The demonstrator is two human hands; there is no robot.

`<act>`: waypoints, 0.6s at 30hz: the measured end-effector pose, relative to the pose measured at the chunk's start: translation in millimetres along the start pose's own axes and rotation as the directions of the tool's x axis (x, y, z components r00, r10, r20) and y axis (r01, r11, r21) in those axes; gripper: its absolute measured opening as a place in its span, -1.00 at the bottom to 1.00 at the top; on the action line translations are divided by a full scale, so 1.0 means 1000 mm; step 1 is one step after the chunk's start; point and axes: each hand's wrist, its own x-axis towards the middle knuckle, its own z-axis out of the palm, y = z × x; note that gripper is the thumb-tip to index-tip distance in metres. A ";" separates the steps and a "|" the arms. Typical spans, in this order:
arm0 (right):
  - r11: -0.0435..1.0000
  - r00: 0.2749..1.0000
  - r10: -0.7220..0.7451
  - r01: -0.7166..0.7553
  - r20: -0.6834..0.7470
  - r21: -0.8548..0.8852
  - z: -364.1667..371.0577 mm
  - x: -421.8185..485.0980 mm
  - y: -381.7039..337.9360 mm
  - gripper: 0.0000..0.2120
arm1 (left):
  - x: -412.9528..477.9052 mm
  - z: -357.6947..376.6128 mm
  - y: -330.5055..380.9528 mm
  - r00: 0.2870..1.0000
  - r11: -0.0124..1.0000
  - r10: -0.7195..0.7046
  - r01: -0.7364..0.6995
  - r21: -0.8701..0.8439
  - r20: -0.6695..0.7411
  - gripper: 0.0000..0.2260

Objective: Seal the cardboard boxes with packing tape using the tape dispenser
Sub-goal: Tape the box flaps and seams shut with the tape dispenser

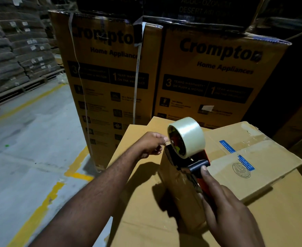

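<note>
Tape dispenser (pixel 199 165) in right hand (pixel 225 211), closed cardboard box (pixel 264 157)

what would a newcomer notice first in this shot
The roll of clear tape on the red and black tape dispenser, held at centre over a cardboard box. The right hand grips its handle while the left hand pinches what looks like the tape's loose end. Behind rise tall printed boxes.

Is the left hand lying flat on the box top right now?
No: the left hand is above the cardboard box, pinching the tape end beside the tape roll on the tape dispenser.
</note>
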 end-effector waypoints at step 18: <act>0.994 0.985 0.107 -0.110 0.139 0.012 -0.011 0.010 -0.008 -0.34 | -0.012 -0.023 0.025 0.632 0.258 0.571 -0.744 0.617 0.523 -0.77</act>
